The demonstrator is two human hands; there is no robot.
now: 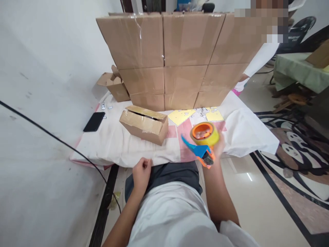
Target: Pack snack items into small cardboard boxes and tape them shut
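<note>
My right hand grips a tape dispenser with an orange and blue body and a yellow roll, held just above the near edge of the cloth-covered table. My left hand is curled with fingers closed at the table's front edge, holding nothing. A small cardboard box lies on the cloth a little beyond my left hand, its top flaps shut with a slit showing. The dispenser sits to the right of that box, apart from it.
A wall of stacked sealed cardboard boxes stands at the back of the table. An open small box sits at the back left, a black phone on the left. A black cable crosses the white wall. Another person's white sleeve shows at right.
</note>
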